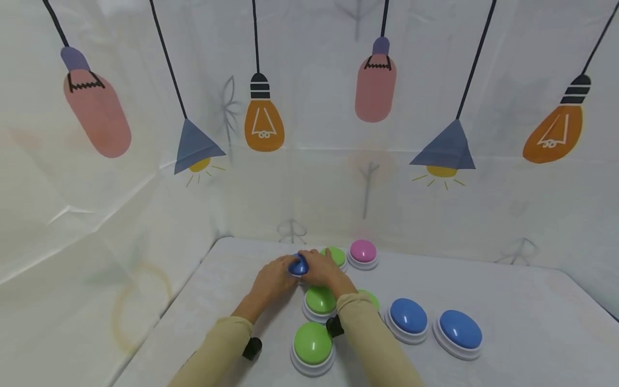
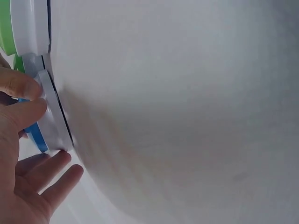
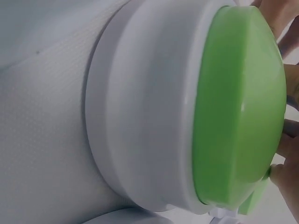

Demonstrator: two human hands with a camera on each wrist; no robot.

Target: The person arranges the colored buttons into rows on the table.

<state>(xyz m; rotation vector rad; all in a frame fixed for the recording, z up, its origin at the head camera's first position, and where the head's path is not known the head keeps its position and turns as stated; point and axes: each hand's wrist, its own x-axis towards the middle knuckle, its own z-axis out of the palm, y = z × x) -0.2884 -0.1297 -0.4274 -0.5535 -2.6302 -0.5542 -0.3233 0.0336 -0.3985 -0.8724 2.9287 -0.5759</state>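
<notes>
tan sleeves (image 1: 213, 344): are reaching over white table (image 1: 522, 322)
left hand (image 1: 273, 280), right hand (image 1: 320, 269): are gripping blue button (image 1: 299, 266) from opposite sides, fingers curling
blue button: is appearing just beyond green button (image 1: 319, 300), round dome facing upward

The left hand (image 1: 274, 280) and right hand (image 1: 320, 269) are held close together, fingers (image 2: 63, 186) bent a little, both arms (image 1: 217, 344) stretched forward.

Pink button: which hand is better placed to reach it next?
Probably the right hand. It is nearer the pink button, with a green button between. The left hand is farther off, across the blue button. Both hands are on that, so the right would need freeing first.
</notes>
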